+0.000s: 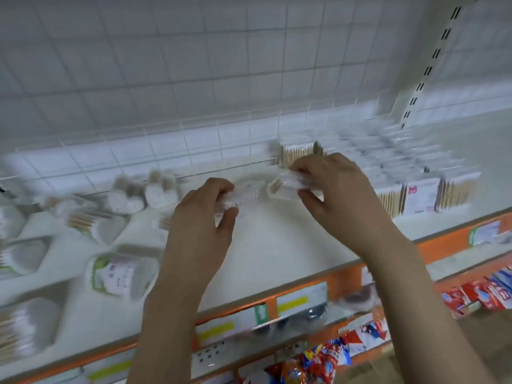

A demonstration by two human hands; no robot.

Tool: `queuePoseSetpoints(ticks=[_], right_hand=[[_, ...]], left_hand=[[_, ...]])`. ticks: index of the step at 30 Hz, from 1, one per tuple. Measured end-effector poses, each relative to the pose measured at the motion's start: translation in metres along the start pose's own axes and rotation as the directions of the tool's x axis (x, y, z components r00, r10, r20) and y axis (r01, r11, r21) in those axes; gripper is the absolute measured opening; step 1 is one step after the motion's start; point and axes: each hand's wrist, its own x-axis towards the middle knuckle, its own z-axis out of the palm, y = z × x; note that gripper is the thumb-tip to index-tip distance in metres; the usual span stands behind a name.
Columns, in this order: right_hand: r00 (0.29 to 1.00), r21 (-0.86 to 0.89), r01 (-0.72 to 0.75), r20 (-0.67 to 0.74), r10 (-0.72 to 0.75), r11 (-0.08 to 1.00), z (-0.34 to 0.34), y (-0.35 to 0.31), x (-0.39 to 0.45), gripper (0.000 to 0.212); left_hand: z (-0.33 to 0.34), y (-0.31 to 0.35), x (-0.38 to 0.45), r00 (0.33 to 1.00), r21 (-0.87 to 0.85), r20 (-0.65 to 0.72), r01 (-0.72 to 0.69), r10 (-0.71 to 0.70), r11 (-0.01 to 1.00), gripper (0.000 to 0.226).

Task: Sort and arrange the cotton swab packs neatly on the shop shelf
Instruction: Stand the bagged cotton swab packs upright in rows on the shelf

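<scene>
The picture is blurred by motion. My left hand [206, 210] grips a clear cotton swab pack [246, 194] above the middle of the white shelf [266, 253]. My right hand [332, 189] grips a second clear swab pack [285, 185] just to the right of it, and the two packs almost touch. A tidy row of upright swab packs [421, 195] fills the shelf's right side, up to the wire back fence. Loose swab packs [122, 274] lie scattered flat over the shelf's left half.
A white wire grid [194, 139] backs the shelf. An orange front rail with price labels [302, 299] runs along the near edge. Below it hang red and blue snack packets [487, 291]. A slotted upright post [426, 73] stands at the right.
</scene>
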Motion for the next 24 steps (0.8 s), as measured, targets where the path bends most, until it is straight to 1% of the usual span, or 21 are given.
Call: queuePoseSetpoints(ticks=[3, 8, 12, 15, 18, 20, 24], right_hand=[[0.995, -0.057, 0.091, 0.039, -0.089, 0.994, -0.007, 0.037, 0.034, 0.031], [0.97, -0.047, 0.204, 0.142, -0.196, 0.978, -0.005, 0.084, 0.085, 0.033], [0.933, -0.028, 0.235, 0.288, -0.217, 0.972, 0.012, 0.11, 0.109, 0.034], [0.901, -0.056, 0.264, 0.371, -0.225, 0.963, 0.028, 0.122, 0.12, 0.036], [0.874, -0.131, 0.337, 0.411, -0.259, 0.932, 0.04, 0.129, 0.126, 0.04], [0.861, -0.151, 0.374, 0.424, -0.282, 0.915, 0.045, 0.131, 0.13, 0.041], [0.845, -0.152, 0.378, 0.459, -0.274, 0.913, 0.052, 0.136, 0.134, 0.042]], left_hand=[[0.023, 0.013, 0.011, 0.999, 0.03, -0.039, 0.018, -0.017, 0.999, 0.023], [0.05, 0.027, 0.022, 0.996, 0.081, -0.08, 0.052, -0.046, 0.995, 0.026], [0.062, 0.035, 0.025, 0.991, 0.113, -0.092, 0.103, -0.093, 0.988, 0.028], [0.068, 0.039, 0.025, 0.989, 0.136, -0.1, 0.123, -0.11, 0.983, 0.028], [0.072, 0.04, 0.024, 0.987, 0.169, -0.1, 0.138, -0.122, 0.976, 0.029], [0.074, 0.04, 0.023, 0.987, 0.191, -0.096, 0.147, -0.131, 0.971, 0.03], [0.078, 0.04, 0.018, 0.983, 0.212, -0.107, 0.168, -0.149, 0.963, 0.031]])
